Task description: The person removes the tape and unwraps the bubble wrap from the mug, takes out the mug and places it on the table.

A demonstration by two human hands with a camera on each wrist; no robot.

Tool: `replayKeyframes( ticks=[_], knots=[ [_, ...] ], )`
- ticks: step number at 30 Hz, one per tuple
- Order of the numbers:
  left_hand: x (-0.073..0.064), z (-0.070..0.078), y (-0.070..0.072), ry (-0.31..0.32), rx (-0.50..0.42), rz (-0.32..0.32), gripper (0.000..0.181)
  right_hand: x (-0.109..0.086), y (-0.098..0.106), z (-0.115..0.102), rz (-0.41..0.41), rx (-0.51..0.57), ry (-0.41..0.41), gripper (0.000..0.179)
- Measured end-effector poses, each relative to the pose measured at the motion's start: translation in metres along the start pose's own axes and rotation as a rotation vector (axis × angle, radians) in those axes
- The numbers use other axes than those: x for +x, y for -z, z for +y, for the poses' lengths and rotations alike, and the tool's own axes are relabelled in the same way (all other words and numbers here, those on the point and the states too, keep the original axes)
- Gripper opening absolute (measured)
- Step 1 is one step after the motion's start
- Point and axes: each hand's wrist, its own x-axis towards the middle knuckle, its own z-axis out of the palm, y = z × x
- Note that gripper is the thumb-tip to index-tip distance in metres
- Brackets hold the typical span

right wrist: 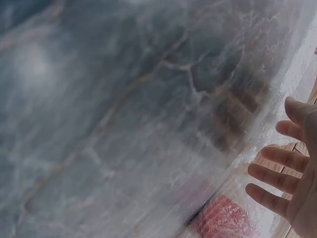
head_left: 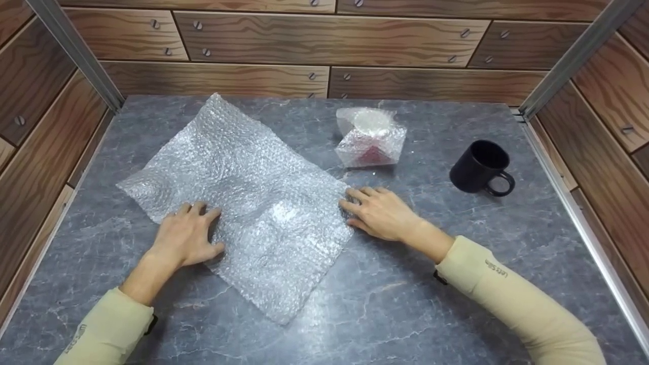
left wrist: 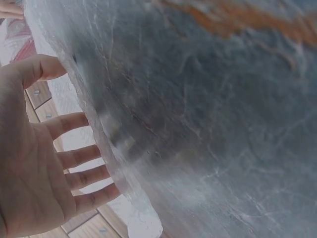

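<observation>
Across the left and middle of the grey, marble-look tabletop (head_left: 405, 314) lies our big, clear, four-cornered sheet of bubble wrap (head_left: 253, 203), with one corner toward us and one toward the far side. Our bare left hand (head_left: 185, 235) is at its left, near edge, fingers wide and mostly straight, thumb out to the right. Our bare right hand (head_left: 380, 213) is at the right corner, its fingers also apart and mostly straight. Neither hand looks to be gripping, and we cannot tell how hard we press.

We think the step now is to lay the sheet flat. It has soft waves in the middle, so we should stroke gently outward with flat palms. Going slowly is best, because such light plastic may slide or fold over. We should mind the small, clear-wrapped bundle (head_left: 372, 137) with something red inside, near the right corner on the far side, as our right hand could bump it. The shiny black mug (head_left: 476, 165) stands upright farther right, well apart from the sheet, so it can stay there.
</observation>
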Motion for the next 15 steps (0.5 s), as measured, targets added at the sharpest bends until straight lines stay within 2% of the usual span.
replayKeyframes(
  ticks=[7,15],
  knots=[
    [0.002,-0.003,0.000,0.009,0.009,-0.010,0.081,0.002,-0.002,-0.006,-0.024,0.022,0.014,0.047],
    [0.004,-0.009,0.002,0.015,0.017,-0.016,0.083,0.003,-0.002,-0.012,0.004,0.045,0.030,0.041]
  ],
)
